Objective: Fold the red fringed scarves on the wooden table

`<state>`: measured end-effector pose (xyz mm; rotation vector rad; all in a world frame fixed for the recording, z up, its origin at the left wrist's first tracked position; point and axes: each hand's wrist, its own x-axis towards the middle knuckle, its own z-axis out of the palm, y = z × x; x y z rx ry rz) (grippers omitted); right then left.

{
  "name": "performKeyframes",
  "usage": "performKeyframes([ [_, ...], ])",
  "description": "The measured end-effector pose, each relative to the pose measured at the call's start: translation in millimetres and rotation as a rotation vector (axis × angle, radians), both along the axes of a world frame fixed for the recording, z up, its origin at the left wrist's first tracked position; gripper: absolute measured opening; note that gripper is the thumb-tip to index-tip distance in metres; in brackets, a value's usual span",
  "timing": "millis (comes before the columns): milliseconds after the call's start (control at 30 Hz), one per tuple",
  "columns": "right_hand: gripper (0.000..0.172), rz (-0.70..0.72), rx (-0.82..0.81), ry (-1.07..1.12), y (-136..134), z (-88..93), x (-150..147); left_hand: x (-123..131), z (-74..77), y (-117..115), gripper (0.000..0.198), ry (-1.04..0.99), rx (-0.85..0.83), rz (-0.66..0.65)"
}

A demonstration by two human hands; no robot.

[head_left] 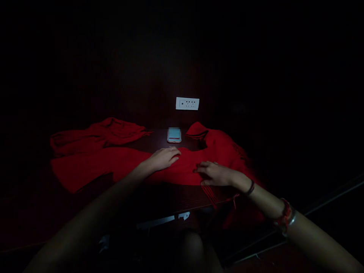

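Note:
A long red cloth (93,163) lies spread across a dark table (170,199) in a very dim room. My left hand (164,157) rests flat on the cloth near its middle, fingers stretched out toward the right. My right hand (215,174) lies on the cloth just right of it, fingers extended to the left and pressed on the fabric. The right part of the cloth (224,146) is bunched up and hangs over the table's front edge. Bracelets sit on my right wrist and forearm.
A phone (174,135) with a lit screen lies on the table behind my hands. A white wall socket plate (187,103) is on the dark wall above it. A second red bundle (113,131) lies at the back left. Surroundings are too dark to make out.

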<state>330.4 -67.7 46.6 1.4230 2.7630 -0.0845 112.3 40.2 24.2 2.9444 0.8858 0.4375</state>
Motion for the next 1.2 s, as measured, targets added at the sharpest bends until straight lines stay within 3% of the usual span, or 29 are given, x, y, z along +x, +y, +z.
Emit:
performKeyframes([
  [67, 0.041, -0.011, 0.084, -0.017, -12.4, -10.8, -4.1, -5.7, -4.2, 2.4, 0.038, 0.104, -0.116, -0.052],
  [267, 0.033, 0.014, 0.247, -0.086, -28.1, -18.1, 1.4, -4.3, 0.9, 25.1, 0.08, 0.351, -0.421, 0.065],
  [367, 0.026, -0.007, 0.298, -0.114, -27.1, -10.2, 6.6, -0.5, 5.8, 28.9, 0.093, 0.419, -0.447, 0.058],
  [500, 0.026, -0.085, 0.421, -0.039, -25.5, 4.2, 9.3, 0.6, 2.9, 25.5, 0.095, 0.471, -0.402, 0.062],
  [567, 0.024, -0.059, 0.342, -0.043, -25.5, 6.9, 8.5, 0.0, 0.5, 23.8, 0.099, 0.491, -0.4, 0.059],
  [633, 0.021, -0.012, 0.159, -0.072, -24.4, 8.7, 8.1, -1.8, -1.3, 23.4, 0.103, 0.486, -0.392, 0.038],
  [733, 0.02, 0.021, -0.042, -0.049, -15.7, 17.8, 7.2, -8.6, -2.1, 24.0, 0.09, 0.329, -0.303, -0.039],
  [867, 0.023, -0.043, 0.15, 0.131, 8.6, 27.8, -10.8, -22.6, 0.4, 21.7, 0.037, -0.014, -0.044, -0.096],
  [933, 0.026, 0.002, 0.205, 0.197, 19.2, 18.2, -28.4, -28.5, 0.6, 18.5, 0.03, 0.004, 0.007, -0.133],
  [1033, 0.028, 0.137, 0.177, 0.186, 24.5, -12.2, -51.7, -34.0, -2.4, 15.2, 0.027, 0.131, -0.024, -0.186],
  [1133, 0.031, 0.149, 0.227, 0.122, 21.3, -36.6, -57.6, -37.6, -5.7, 16.8, 0.035, 0.191, -0.076, -0.152],
  [1200, 0.033, 0.162, 0.229, 0.103, 20.5, -39.6, -53.6, -39.7, -6.6, 19.6, 0.042, 0.235, -0.12, -0.105],
])
